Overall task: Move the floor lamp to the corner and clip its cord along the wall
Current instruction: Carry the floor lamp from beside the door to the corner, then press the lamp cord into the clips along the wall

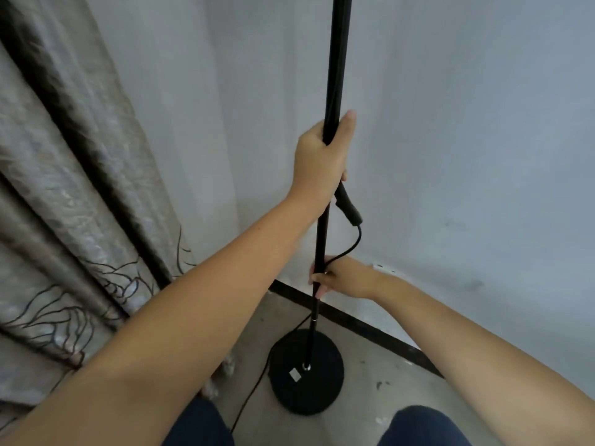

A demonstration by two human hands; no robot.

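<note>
Lamp pole [335,59] rises black and thin out of the top of the frame, standing near the corner where the two pale walls [483,123] meet, with a patterned curtain [64,188] hanging to the left. It looks rigid and smooth, so a bare palm could slide on it; a full wrap of the fingers suits it better than a pinch. The round base [306,371] sits flat on the concrete floor [386,397], just in front of the dark strip at the foot of the wall, and is probably the heavy part, which would leave the lamp bottom-weighted yet easy to tip if pushed high up. The left hand [322,156] is closed around the pole at the upper grip. The right hand [341,280] is closed around it lower down, and seems to pin the cord against it too. The cord [349,247] is thin and limp, looping from an inline switch [349,209] beside the pole and trailing over the floor by the base, where it could snag under the rim when the lamp is shifted
</note>
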